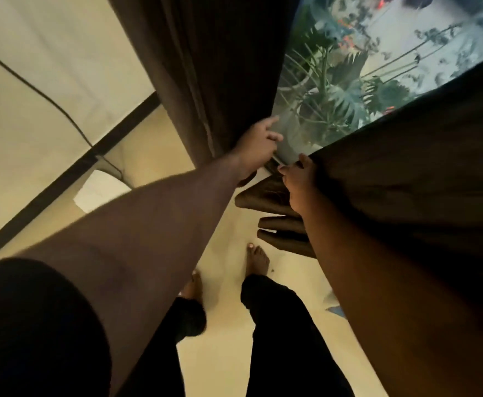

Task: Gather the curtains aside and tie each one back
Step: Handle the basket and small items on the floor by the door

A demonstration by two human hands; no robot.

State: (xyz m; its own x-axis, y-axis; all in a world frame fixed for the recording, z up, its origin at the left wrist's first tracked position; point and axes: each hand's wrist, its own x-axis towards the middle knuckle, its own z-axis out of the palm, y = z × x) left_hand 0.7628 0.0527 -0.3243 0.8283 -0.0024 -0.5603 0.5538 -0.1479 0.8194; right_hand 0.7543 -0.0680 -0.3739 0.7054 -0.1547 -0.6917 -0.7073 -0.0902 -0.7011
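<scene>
Two dark brown curtains hang over a glass door. The left curtain (pixel 217 67) falls in folds down the middle of the view. My left hand (pixel 258 146) is at its inner edge, fingers apart, the index finger stretched toward the glass. The right curtain (pixel 423 173) fills the right side, and its hem folds bunch on the floor. My right hand (pixel 299 186) grips the inner edge of this right curtain. No tie-back is in sight.
Between the curtains the glass (pixel 377 53) shows potted plants outside. A cream wall with a dark skirting board (pixel 71 173) and a thin cable runs along the left. My bare feet (pixel 258 260) stand on the pale floor close to the curtain hems.
</scene>
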